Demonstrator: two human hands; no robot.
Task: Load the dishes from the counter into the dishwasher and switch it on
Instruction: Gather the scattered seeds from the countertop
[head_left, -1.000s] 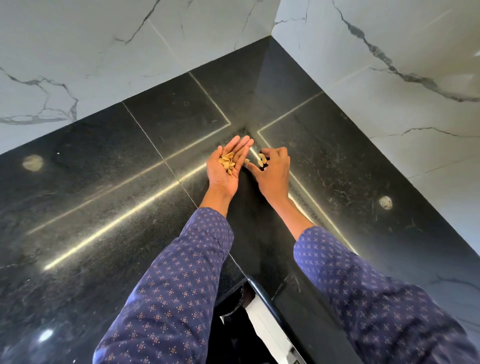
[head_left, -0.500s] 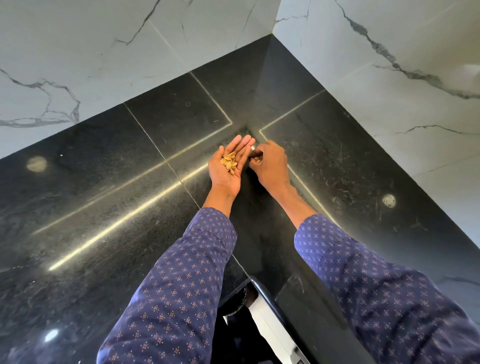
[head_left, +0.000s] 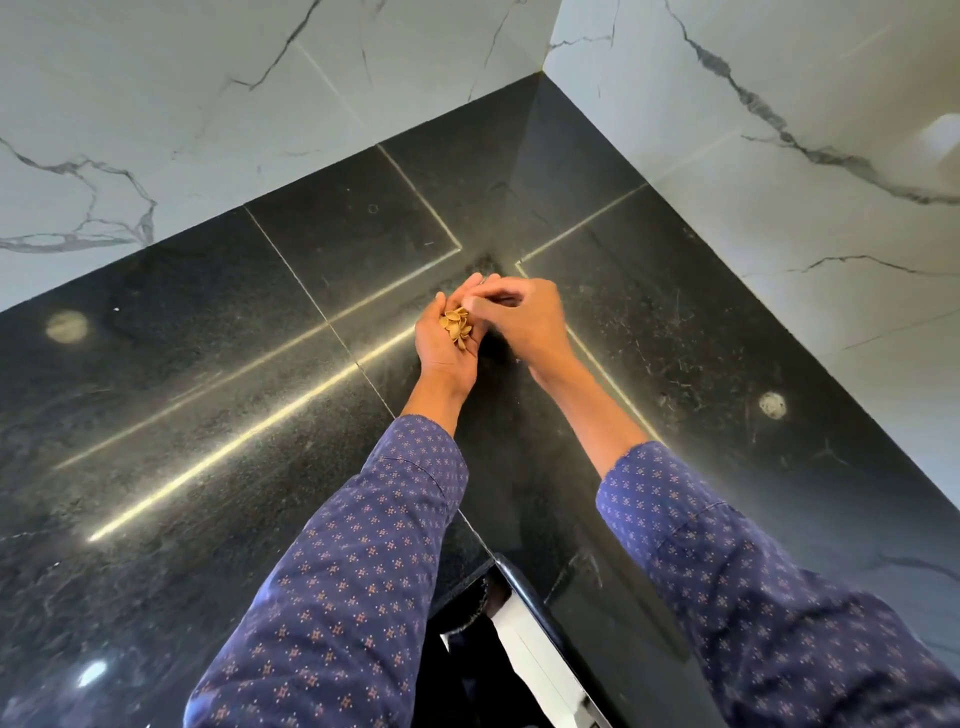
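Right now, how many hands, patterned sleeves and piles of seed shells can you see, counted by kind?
Hands: 2, left hand and right hand
Patterned sleeves: 2, left sleeve and right sleeve
Piles of seed shells: 1, in the left palm
Total: 5

A home kitchen corner: black stone counter (head_left: 208, 364) meeting white marble-look wall tiles (head_left: 779, 208).

The black stone bench (head_left: 208, 395) fills the corner between two white marble walls (head_left: 156, 104); pale seams cross its polished top, and nothing lies directly on it.
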